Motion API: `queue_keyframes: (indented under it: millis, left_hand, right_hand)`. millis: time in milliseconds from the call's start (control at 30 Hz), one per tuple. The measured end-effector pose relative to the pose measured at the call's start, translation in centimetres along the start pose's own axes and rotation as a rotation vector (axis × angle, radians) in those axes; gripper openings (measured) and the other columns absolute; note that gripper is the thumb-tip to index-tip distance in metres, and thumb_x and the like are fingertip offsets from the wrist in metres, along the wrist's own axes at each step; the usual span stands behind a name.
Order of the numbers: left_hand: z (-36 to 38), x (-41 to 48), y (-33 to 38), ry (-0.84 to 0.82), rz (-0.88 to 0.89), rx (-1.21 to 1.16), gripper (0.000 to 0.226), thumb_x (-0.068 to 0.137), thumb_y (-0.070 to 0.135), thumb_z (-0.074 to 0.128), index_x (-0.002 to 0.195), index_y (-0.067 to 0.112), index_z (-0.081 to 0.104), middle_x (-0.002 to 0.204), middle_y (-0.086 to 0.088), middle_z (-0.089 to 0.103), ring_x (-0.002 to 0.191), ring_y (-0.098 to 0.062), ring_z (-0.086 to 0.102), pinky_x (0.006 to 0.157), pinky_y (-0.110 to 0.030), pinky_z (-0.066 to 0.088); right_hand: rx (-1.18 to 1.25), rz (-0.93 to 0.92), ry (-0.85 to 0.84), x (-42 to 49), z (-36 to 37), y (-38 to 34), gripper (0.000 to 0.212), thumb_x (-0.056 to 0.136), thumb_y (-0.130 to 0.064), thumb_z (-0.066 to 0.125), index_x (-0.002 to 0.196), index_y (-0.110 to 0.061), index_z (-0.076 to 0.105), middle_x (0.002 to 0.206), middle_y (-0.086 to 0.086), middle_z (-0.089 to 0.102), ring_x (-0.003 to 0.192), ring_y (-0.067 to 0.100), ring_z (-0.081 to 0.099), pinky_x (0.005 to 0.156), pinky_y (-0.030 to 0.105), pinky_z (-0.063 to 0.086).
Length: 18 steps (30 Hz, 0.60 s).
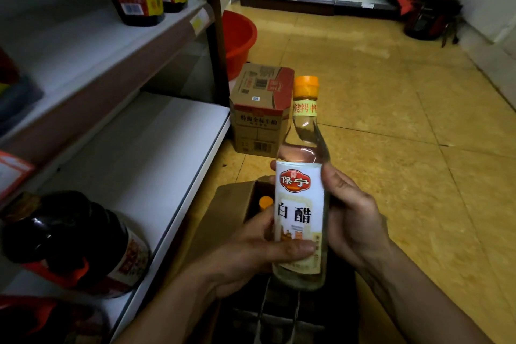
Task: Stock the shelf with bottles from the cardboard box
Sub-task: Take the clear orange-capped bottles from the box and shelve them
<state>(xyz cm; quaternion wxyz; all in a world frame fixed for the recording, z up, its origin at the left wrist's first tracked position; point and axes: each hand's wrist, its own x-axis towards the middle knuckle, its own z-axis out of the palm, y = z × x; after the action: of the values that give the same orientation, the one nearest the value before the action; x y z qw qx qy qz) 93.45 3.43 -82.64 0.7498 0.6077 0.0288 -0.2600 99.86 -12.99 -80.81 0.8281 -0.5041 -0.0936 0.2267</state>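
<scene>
Above the open cardboard box [231,212] on the floor, both hands grip an upright vinegar bottle [300,204]: left hand [251,257] wraps its lower label, right hand [351,212] its side, beside the shelf [156,148].

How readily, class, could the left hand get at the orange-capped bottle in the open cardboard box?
Probably not yet: the left hand grips the white vinegar bottle, as does the right hand. The orange-capped bottle sits uncovered in the open cardboard box.
</scene>
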Motion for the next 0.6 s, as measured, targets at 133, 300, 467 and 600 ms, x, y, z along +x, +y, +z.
queue_keyframes:
  millis: [133, 300, 467, 600]
  left_hand:
    - [0.4, 0.2, -0.7, 0.125, 0.077, 0.026, 0.065, 0.072, 0.021, 0.085, 0.132, 0.026, 0.059, 0.126, -0.003, 0.073, 0.118, -0.021, 0.070, 0.102, -0.043, 0.055]
    - [0.1, 0.9, -0.8, 0.343, 0.150, 0.096, 0.061, 0.074, 0.016, 0.091, 0.125, 0.029, 0.061, 0.114, 0.002, 0.077, 0.104, -0.017, 0.075, 0.086, -0.034, 0.061]
    - [-0.3, 1.3, -0.6, 0.416, 0.193, 0.095, 0.051, 0.081, 0.011, 0.082, 0.126, 0.025, 0.062, 0.109, 0.003, 0.078, 0.098, -0.015, 0.076, 0.074, -0.023, 0.061]
    - [-0.5, 1.8, -0.7, 0.375, 0.193, 0.084, 0.052, 0.083, 0.010, 0.080, 0.129, 0.026, 0.060, 0.110, 0.006, 0.077, 0.100, -0.011, 0.075, 0.074, -0.020, 0.060]
  right_hand:
    - [-0.072, 0.012, 0.025, 0.2, 0.0, -0.2, 0.077, 0.074, -0.057, 0.080, 0.134, -0.011, 0.063, 0.129, 0.025, 0.067, 0.117, 0.040, 0.066, 0.104, 0.060, 0.049]
    - [-0.558, 0.040, 0.049, 0.1, 0.3, 0.0, 0.036, 0.095, -0.057, 0.048, 0.127, -0.046, 0.060, 0.110, -0.030, 0.072, 0.106, -0.009, 0.067, 0.101, 0.023, 0.052]
    - [-0.659, 0.058, -0.003, 0.1, 0.0, 1.1, 0.062, 0.088, -0.045, 0.060, 0.146, -0.030, 0.045, 0.129, -0.009, 0.070, 0.119, 0.009, 0.067, 0.099, 0.036, 0.058]
    - [-0.622, 0.047, 0.020, 0.6, -0.4, 1.5, 0.065, 0.086, -0.048, 0.066, 0.145, -0.031, 0.047, 0.131, -0.009, 0.070, 0.121, 0.012, 0.066, 0.104, 0.047, 0.054]
